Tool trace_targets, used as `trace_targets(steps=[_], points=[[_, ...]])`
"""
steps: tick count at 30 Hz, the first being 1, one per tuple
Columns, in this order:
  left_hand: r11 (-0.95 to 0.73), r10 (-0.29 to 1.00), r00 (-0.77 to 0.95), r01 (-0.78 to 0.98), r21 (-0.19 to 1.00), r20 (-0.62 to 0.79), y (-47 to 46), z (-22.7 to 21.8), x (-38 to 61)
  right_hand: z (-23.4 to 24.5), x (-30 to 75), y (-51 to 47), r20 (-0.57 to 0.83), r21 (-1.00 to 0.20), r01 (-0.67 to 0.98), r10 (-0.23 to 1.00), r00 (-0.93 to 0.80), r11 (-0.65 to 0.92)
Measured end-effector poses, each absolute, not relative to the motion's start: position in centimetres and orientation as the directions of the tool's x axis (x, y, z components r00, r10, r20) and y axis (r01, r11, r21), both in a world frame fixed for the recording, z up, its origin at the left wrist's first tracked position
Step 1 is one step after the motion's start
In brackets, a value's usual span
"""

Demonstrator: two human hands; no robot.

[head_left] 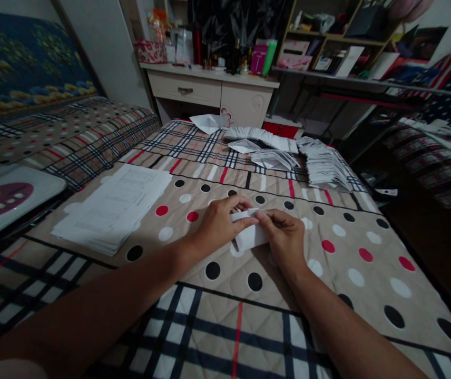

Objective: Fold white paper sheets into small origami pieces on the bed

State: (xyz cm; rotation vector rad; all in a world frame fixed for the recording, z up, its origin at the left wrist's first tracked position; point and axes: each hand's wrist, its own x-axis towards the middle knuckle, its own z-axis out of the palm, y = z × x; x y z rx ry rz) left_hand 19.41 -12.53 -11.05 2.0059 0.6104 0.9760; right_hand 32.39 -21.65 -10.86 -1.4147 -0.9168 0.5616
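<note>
On a big, tan, spotted, cloth-covered bed (pixel 330 276), a flat pile of printed white paper sheets (pixel 110 208) lies left, folded white papers (pixel 326 166) lie far and right, and the left hand (pixel 219 221) and right hand (pixel 286 237) pinch one small bent white paper (pixel 251 238) in the middle.
</note>
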Motion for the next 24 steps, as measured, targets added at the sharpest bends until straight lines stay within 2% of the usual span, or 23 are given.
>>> trace_targets(steps=[3, 5, 8, 11, 15, 24], points=[[-0.34, 0.661, 0.716, 0.017, 0.94, 0.226, -12.1, -11.3, 19.6, -10.7, 32.2, -22.0, 0.259, -0.962, 0.225, 0.776, 0.575, 0.154], [-0.14, 0.629, 0.768, -0.045, 0.989, 0.124, -11.9, -11.4, 19.7, -10.7, 32.3, -22.1, 0.297, -0.955, 0.174, 0.74, 0.603, 0.241], [0.138, 0.625, 0.779, -0.172, 0.975, 0.049, -11.6, -11.2, 19.7, -10.9, 32.5, -21.8, 0.263, -0.927, -0.032, 0.706, 0.657, 0.375], [0.322, 0.646, 0.763, -0.291, 0.901, 0.016, -11.4, -11.0, 19.5, -11.4, 33.0, -21.2, 0.153, -0.917, -0.185, 0.742, 0.652, 0.352], [0.43, 0.642, 0.767, -0.351, 0.831, -0.009, -11.4, -10.9, 19.2, -11.9, 33.3, -20.9, 0.044, -0.935, -0.28, 0.854, 0.518, 0.219], [0.6, 0.549, 0.83, -0.313, 0.737, -0.095, -11.2, -10.9, 19.5, -11.5, 32.6, -21.4, 0.064, -0.956, -0.251, 0.942, 0.329, 0.152]])
